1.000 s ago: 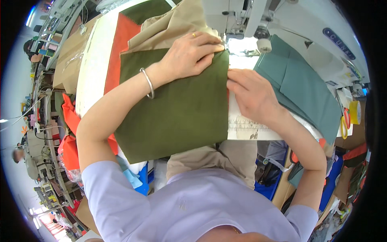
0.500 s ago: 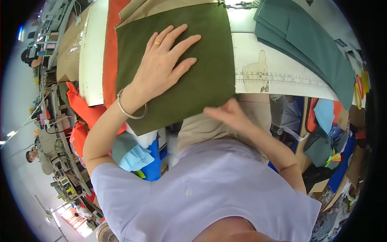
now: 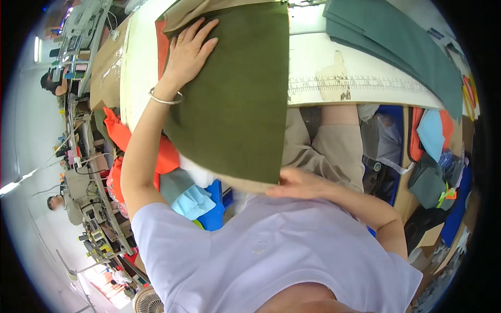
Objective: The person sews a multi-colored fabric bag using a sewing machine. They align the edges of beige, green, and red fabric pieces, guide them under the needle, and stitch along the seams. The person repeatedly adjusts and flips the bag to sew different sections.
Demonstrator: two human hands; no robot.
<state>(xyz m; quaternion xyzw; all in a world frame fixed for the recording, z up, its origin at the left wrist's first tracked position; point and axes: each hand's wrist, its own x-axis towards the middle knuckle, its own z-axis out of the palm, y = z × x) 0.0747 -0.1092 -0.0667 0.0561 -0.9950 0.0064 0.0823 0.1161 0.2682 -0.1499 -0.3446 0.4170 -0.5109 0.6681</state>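
A: Left hand point(image 3: 188, 52)?

B: Lay flat on the olive fabric panel point(image 3: 235, 99), fingers spread, gripping nothing; likely pinning it to the white worktable point(image 3: 323, 68). Wrist bent back, silver bangle point(image 3: 165, 97) on it, forearm reaching up from the shoulder.

A: And the panel?

B: Half on the table, near half hanging over the edge toward the lap.

A: Right hand point(image 3: 300, 183)?

B: At the panel's lower corner, elbow folded close. Closed or not, couldn't tell. Stack of teal fabric point(image 3: 396, 41) sat far right.
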